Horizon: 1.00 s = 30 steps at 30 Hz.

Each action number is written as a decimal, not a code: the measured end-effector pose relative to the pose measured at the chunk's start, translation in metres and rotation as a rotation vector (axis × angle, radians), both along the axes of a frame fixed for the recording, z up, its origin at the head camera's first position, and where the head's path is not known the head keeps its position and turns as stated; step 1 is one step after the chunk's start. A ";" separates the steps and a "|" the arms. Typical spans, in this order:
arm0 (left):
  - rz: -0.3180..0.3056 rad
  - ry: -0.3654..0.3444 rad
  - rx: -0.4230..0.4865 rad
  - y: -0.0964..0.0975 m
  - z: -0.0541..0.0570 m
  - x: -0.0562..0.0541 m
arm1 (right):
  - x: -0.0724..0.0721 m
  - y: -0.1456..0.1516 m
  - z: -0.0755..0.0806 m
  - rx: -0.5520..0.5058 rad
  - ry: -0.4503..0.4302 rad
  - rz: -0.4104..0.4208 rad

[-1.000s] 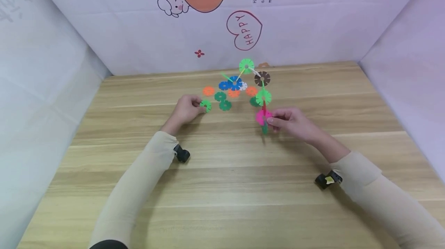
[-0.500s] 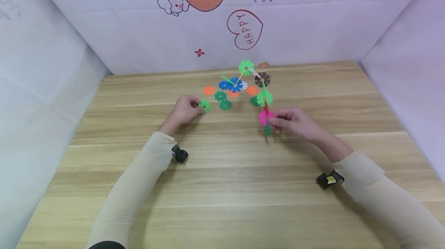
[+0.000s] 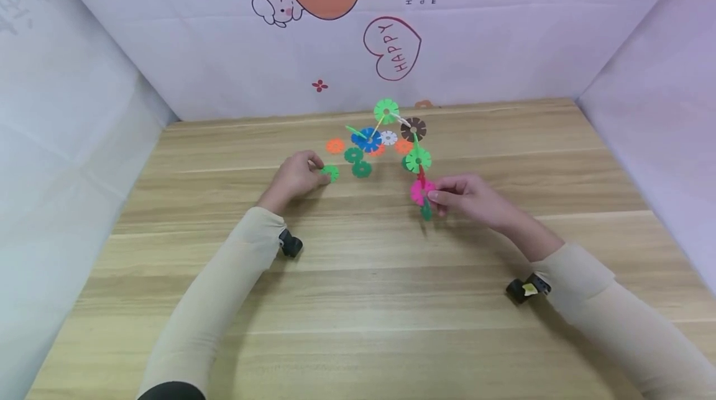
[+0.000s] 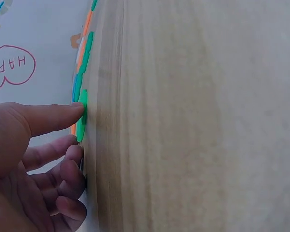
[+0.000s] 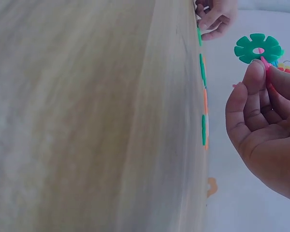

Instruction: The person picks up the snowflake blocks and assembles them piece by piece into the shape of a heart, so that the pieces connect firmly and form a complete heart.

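Observation:
My right hand pinches a pink slotted snowflake disc between thumb and fingers, above the table. That disc belongs to a curved chain of interlocked discs: a dark green disc below it, then red, a light green disc, a brown disc, white, another light green disc, yellow, and a blue disc near the far end. On the left, my left hand holds a light green disc by its edge at the tabletop. Its thumb lies on the disc, fingertips at the lower edge.
Loose discs lie flat beyond and between the hands: an orange disc, dark green discs, a white disc and more orange. The wooden table meets a printed white cloth backdrop behind them.
The chain shifts slightly right, then back left with my right hand, its blue end swinging left. The light green disc at my left hand now looks flatter and more covered by the thumb.

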<state>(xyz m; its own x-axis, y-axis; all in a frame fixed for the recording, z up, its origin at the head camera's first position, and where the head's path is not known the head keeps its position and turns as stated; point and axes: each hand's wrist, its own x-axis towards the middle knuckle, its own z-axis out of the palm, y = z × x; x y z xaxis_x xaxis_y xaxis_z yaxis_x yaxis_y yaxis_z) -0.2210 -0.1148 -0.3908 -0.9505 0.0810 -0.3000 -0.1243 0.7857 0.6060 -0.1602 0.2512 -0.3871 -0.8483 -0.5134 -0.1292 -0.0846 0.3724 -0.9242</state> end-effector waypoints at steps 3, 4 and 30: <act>0.003 0.033 0.017 -0.001 -0.001 0.001 | 0.000 -0.002 0.001 -0.003 0.000 0.005; 0.003 0.057 0.042 0.000 -0.001 0.002 | 0.000 -0.002 0.001 0.000 -0.001 0.005; 0.389 0.245 1.059 0.072 0.024 0.034 | 0.006 -0.031 0.002 -0.092 -0.012 0.000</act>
<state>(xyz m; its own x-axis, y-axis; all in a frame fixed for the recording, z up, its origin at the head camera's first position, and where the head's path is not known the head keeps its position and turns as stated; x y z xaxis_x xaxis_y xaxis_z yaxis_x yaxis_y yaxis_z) -0.1872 -0.0430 -0.3663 -0.9897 -0.1296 -0.0608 -0.0344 -0.1970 0.9798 -0.1544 0.2203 -0.3855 -0.8471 -0.5235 -0.0913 -0.0733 0.2854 -0.9556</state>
